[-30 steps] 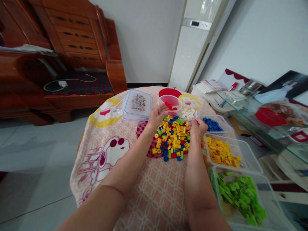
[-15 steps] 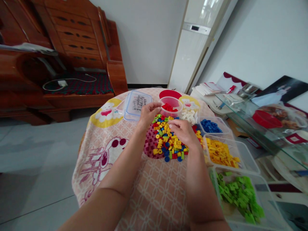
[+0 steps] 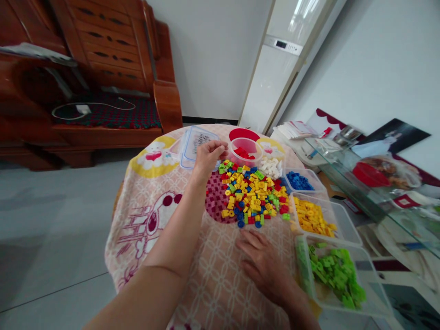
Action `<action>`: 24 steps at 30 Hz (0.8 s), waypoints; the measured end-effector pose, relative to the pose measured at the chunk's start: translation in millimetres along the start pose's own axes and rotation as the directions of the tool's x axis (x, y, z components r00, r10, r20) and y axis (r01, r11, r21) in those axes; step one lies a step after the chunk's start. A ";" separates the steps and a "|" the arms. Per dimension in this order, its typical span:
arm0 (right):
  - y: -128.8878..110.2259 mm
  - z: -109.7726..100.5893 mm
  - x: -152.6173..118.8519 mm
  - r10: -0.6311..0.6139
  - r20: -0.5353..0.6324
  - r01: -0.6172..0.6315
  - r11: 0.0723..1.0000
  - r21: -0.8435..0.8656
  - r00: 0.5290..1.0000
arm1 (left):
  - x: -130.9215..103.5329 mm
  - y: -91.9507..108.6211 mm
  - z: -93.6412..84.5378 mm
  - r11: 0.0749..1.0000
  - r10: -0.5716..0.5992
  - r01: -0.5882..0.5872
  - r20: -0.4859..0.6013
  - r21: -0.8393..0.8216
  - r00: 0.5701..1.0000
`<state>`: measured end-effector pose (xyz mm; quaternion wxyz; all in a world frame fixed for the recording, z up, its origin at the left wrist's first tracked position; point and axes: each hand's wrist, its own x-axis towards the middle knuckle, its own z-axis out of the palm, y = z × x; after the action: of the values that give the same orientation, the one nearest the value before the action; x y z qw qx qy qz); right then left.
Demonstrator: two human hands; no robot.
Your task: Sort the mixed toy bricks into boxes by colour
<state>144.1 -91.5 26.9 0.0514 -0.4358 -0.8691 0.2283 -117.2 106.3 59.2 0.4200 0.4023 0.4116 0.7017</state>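
Observation:
My left hand [image 3: 208, 156] is at the left rim of a round clear tub [image 3: 244, 158] with red blocks [image 3: 243, 152] in it. Its fingers are bent together; whether they pinch a small piece or the rim is hidden. My right hand [image 3: 259, 256] lies over the tablecloth at the near side of the pile, fingers stretched out and holding nothing. Between the hands and the tub spreads a heap of mixed toy building blocks [image 3: 252, 192], mostly yellow, with red, blue and green ones and some blue wheels.
Right of the heap stand clear boxes of blue blocks [image 3: 298, 181], yellow blocks [image 3: 313, 217] and green blocks [image 3: 338, 275]. White blocks [image 3: 271, 167] lie beside the tub. A blue-edged lidded box [image 3: 189, 145] sits behind my left hand. A glass-topped table [image 3: 360, 183] stands at the right.
My right hand has come back from over the block pile to the cloth in front of it, its fingers spreading. My left hand stays near the tub, slightly lower relative to it.

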 end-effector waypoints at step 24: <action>7.1 -29.0 84.3 -0.112 -0.194 0.137 0.984 0.118 0.975 | 0.0 -1.3 -4.0 0.998 0.016 -0.016 -0.008 0.058 1.000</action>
<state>105.9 -11.8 40.3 0.1752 -0.3956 -0.8692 0.2394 -120.5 105.7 56.6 0.4006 0.4148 0.4304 0.6944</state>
